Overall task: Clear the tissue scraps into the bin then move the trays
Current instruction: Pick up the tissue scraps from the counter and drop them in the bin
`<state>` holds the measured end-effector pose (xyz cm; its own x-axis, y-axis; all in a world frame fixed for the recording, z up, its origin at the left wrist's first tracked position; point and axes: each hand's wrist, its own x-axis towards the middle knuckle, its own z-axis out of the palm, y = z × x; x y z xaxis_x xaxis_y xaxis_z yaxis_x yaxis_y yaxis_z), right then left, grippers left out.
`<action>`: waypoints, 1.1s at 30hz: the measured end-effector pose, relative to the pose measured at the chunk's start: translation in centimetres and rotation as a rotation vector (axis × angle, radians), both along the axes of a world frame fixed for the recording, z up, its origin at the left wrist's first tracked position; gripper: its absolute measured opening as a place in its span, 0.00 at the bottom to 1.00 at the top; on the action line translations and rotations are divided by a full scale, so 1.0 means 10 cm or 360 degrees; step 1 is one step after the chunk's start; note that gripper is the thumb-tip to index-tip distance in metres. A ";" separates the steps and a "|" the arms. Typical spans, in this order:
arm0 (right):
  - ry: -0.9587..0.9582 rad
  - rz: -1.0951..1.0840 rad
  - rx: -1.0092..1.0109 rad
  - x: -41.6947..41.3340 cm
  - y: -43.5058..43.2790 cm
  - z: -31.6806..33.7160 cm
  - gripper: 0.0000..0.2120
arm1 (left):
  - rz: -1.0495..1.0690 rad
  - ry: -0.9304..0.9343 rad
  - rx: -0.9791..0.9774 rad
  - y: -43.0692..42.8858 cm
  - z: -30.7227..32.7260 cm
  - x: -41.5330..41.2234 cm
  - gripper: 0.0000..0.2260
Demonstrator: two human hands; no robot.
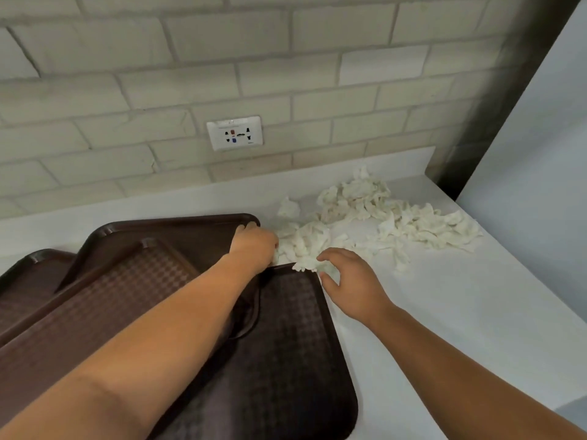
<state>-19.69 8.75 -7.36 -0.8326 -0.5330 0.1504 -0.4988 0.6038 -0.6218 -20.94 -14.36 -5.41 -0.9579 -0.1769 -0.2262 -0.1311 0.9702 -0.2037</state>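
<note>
White tissue scraps (378, 217) lie in a loose heap on the white counter (444, 312), reaching from the back wall toward the right edge. Several dark brown trays (286, 360) overlap at the left. My left hand (254, 246) reaches across the trays, its fingers curled into the near end of the heap by a tray corner. My right hand (346, 281) hovers at that same end, fingers and thumb spread and half curled around a small clump of tissue on the front tray's corner. No bin is in view.
A brick wall with a white power socket (234, 133) backs the counter. A pale panel (540, 154) stands at the right, beyond the counter's right edge. Bare counter surface lies to the right of the front tray.
</note>
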 end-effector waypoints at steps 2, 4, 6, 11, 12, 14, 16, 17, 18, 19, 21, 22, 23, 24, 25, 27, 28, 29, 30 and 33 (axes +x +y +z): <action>0.0013 -0.0014 0.0003 -0.04 0.00 -0.04 0.15 | -0.0045 -0.0050 -0.0117 0.00 -0.10 -0.11 0.12; 0.0027 -0.0031 0.0014 -0.08 0.01 -0.06 0.15 | -0.0109 -0.0054 -0.0155 -0.01 -0.19 -0.18 0.11; 0.0041 -0.0053 0.0033 -0.14 0.02 -0.08 0.16 | -0.0142 -0.0015 -0.0119 -0.01 -0.21 -0.23 0.11; 0.0141 -0.0042 0.0160 -0.28 -0.05 -0.10 0.17 | -0.0068 0.0245 0.0265 -0.13 -0.01 -0.22 0.07; 0.0160 -0.0032 0.0211 -0.30 -0.08 -0.10 0.18 | -0.0037 0.0338 0.0411 -0.18 0.06 -0.20 0.07; 0.0196 -0.0011 0.0337 -0.33 -0.17 -0.08 0.19 | 0.0048 0.0502 0.0757 -0.25 0.20 -0.13 0.08; 0.0243 0.0011 0.0495 -0.35 -0.25 -0.08 0.20 | 0.0147 0.0605 0.1082 -0.29 0.34 -0.06 0.08; 0.0269 0.0018 0.0590 -0.36 -0.29 -0.08 0.20 | 0.0193 0.0652 0.1222 -0.29 0.40 -0.03 0.07; 0.0299 0.0021 0.0691 -0.37 -0.32 -0.09 0.19 | 0.0249 0.0712 0.1374 -0.31 0.44 0.00 0.06; 0.0328 0.0018 0.0779 -0.38 -0.35 -0.10 0.17 | 0.0325 0.0772 0.1557 -0.31 0.47 0.03 0.06; 0.0375 -0.0016 0.0862 -0.40 -0.41 -0.12 0.14 | 0.0462 0.0893 0.1881 -0.32 0.52 0.09 0.08; 0.0391 -0.0036 0.0862 -0.40 -0.42 -0.13 0.13 | 0.0497 0.0942 0.1964 -0.33 0.53 0.12 0.10; 0.0419 -0.0051 0.0849 -0.41 -0.44 -0.13 0.12 | 0.0523 0.0977 0.2020 -0.33 0.54 0.15 0.12; 0.0443 -0.0057 0.0831 -0.41 -0.46 -0.13 0.12 | 0.0539 0.1011 0.2076 -0.34 0.54 0.18 0.13; 0.0458 -0.0065 0.0787 -0.41 -0.47 -0.11 0.12 | 0.0555 0.1046 0.2154 -0.33 0.55 0.21 0.13; 0.0409 -0.0109 0.0597 -0.43 -0.49 -0.07 0.12 | 0.0620 0.1081 0.2303 -0.29 0.55 0.26 0.13; 0.0351 -0.0143 0.0454 -0.44 -0.50 -0.03 0.12 | 0.0657 0.1093 0.2352 -0.27 0.55 0.28 0.13; 0.0279 -0.0178 0.0304 -0.44 -0.50 0.01 0.11 | 0.0690 0.1099 0.2393 -0.24 0.54 0.30 0.13; 0.0197 -0.0209 0.0149 -0.45 -0.50 0.07 0.10 | 0.0713 0.1096 0.2422 -0.21 0.55 0.32 0.15; -0.0103 -0.0195 -0.0304 -0.43 -0.46 0.35 0.08 | 0.0722 0.1068 0.2495 -0.12 0.53 0.36 0.18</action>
